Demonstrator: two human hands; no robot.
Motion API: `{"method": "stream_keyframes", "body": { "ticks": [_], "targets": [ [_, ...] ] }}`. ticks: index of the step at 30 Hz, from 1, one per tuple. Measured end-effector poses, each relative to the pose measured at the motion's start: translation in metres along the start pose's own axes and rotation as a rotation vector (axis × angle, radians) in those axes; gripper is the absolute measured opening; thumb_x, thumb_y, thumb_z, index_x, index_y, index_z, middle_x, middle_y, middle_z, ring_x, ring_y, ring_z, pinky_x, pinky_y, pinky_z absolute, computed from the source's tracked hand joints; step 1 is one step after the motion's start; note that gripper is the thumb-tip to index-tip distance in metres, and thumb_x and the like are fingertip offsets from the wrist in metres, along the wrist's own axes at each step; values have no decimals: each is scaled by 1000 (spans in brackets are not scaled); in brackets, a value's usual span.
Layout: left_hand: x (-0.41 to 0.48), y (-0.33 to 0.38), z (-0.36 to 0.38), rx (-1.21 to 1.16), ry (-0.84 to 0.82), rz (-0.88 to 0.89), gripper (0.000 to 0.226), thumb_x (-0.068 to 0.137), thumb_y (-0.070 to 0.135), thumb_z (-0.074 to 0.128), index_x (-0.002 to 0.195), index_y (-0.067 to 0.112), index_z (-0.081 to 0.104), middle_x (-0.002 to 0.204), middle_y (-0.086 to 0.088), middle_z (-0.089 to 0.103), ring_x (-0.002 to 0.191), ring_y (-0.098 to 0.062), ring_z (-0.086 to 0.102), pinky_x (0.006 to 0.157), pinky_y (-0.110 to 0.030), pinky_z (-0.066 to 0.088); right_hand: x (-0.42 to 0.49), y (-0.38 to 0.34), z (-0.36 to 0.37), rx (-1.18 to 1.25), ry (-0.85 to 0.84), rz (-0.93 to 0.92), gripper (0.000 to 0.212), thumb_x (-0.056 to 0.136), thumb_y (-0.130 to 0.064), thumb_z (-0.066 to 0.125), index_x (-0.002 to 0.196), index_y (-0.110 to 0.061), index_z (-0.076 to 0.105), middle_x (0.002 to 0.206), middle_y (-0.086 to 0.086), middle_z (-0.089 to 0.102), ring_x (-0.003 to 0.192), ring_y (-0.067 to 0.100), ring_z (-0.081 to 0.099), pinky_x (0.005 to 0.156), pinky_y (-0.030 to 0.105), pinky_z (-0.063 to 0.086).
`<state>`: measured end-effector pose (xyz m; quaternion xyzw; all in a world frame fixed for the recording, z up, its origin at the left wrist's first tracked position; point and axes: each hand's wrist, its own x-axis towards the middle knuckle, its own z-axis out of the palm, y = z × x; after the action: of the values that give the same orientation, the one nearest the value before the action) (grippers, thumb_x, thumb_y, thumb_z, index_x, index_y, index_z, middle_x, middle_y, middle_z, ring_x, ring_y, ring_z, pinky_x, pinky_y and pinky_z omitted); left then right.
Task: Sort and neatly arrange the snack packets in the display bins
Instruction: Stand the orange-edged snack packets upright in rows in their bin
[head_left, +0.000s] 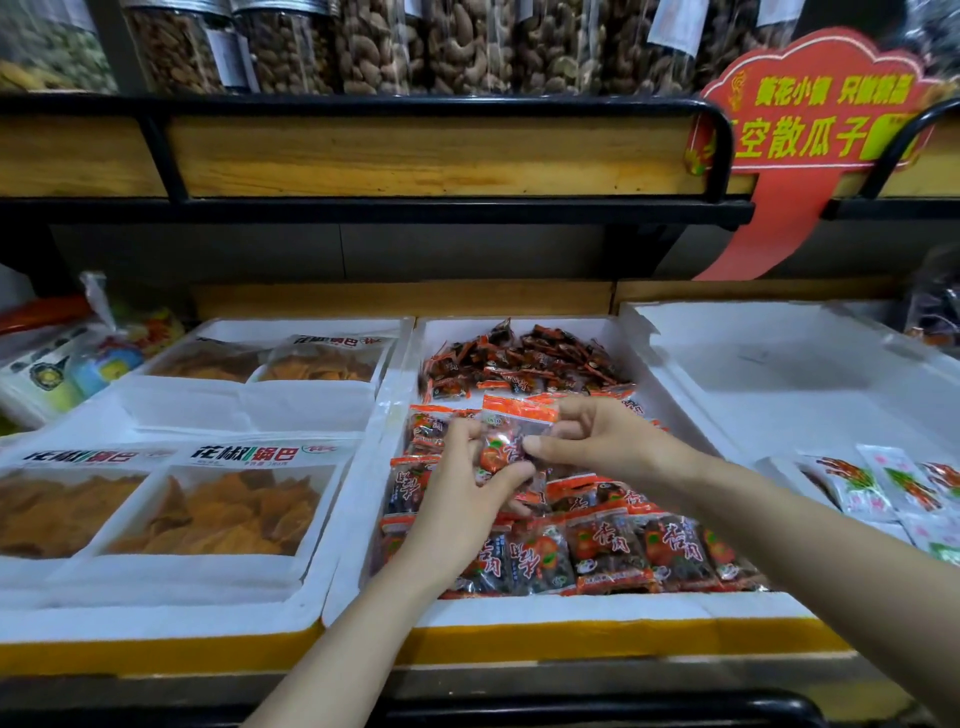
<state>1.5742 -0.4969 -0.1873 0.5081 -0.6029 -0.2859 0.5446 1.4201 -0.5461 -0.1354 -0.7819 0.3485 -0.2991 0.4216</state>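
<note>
Both hands hold one small orange-and-clear snack packet (511, 434) above the middle white bin (358, 545). My left hand (465, 493) grips its lower left side, thumb curled under it. My right hand (597, 441) pinches its right edge between thumb and fingers. Below them, matching orange packets (608, 551) lie in rows across the front of the bin. A loose heap of smaller dark orange packets (530, 358) fills the back of the same bin.
The left bin (171, 608) holds large bags of orange crisps (218, 504). The right bin (769, 364) has white packets (878, 483) at its front right. A wooden shelf (415, 156) with jars of nuts hangs above, with a red sign (810, 124).
</note>
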Motion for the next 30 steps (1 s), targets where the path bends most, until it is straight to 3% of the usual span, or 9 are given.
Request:
{"method": "stream_keyframes", "body": {
  "ticks": [2, 6, 8, 10, 13, 16, 21, 26, 30],
  "targets": [
    [2, 1, 7, 60, -31, -4, 28, 95, 25, 56, 118, 19, 39, 115, -3, 58, 74, -6, 63, 79, -39, 54, -2, 4, -5, 24, 8, 7, 12, 85, -20, 68, 76, -15, 63, 83, 19, 65, 76, 20, 61, 90, 36, 51],
    [6, 2, 20, 188, -92, 19, 32, 101, 31, 41, 133, 24, 35, 130, 5, 48, 112, -8, 48, 89, -24, 39, -3, 11, -12, -29, 93, 36, 20, 85, -22, 68, 98, -6, 68, 97, 32, 63, 79, 23, 58, 88, 47, 49],
    [11, 2, 20, 261, -100, 74, 34, 102, 29, 41, 135, 27, 36, 136, 12, 42, 119, -1, 42, 95, -18, 32, -1, 13, -22, -38, 185, 44, 17, 87, -19, 65, 99, -7, 63, 94, 30, 64, 73, 21, 59, 75, 35, 50],
    [17, -3, 17, 381, -134, 117, 37, 101, 30, 42, 138, 29, 36, 140, 18, 35, 122, 3, 37, 101, -19, 30, 3, 14, -36, -65, 313, 48, 17, 89, -18, 62, 102, -9, 55, 87, 13, 66, 69, 14, 62, 63, 22, 50],
    [24, -15, 9, 616, -215, 133, 44, 101, 35, 43, 143, 29, 35, 148, 15, 30, 139, -5, 25, 115, -28, 21, 10, 25, -55, -184, 416, 63, 26, 90, -22, 62, 108, -14, 45, 89, 7, 62, 79, 20, 62, 73, 35, 52],
    [28, -26, 7, 805, -319, 147, 45, 101, 38, 41, 145, 28, 36, 149, 12, 34, 140, -7, 26, 115, -28, 18, 19, 39, -60, -393, 369, 97, 22, 92, -24, 60, 106, -14, 47, 88, 6, 65, 78, 22, 63, 70, 37, 51],
    [30, -36, 9, 896, -347, 173, 41, 101, 41, 40, 140, 28, 43, 140, 12, 41, 133, -6, 30, 113, -29, 22, 33, 54, -46, -433, 138, 240, 17, 92, -26, 60, 89, -14, 48, 80, 10, 62, 64, 17, 57, 65, 30, 46],
    [29, -38, 9, 905, -312, 187, 40, 101, 42, 39, 138, 28, 45, 136, 12, 43, 129, -6, 32, 111, -28, 25, 39, 61, -33, -371, -67, 366, 32, 92, -24, 61, 115, -10, 44, 85, 3, 57, 61, 13, 57, 58, 19, 51],
    [28, -38, 9, 904, -304, 183, 40, 101, 43, 39, 137, 29, 45, 135, 12, 43, 128, -6, 32, 112, -29, 26, 40, 65, -34, -355, -37, 322, 29, 89, -24, 63, 107, -13, 43, 78, 0, 54, 59, 9, 58, 48, 14, 46]
  ]
}}
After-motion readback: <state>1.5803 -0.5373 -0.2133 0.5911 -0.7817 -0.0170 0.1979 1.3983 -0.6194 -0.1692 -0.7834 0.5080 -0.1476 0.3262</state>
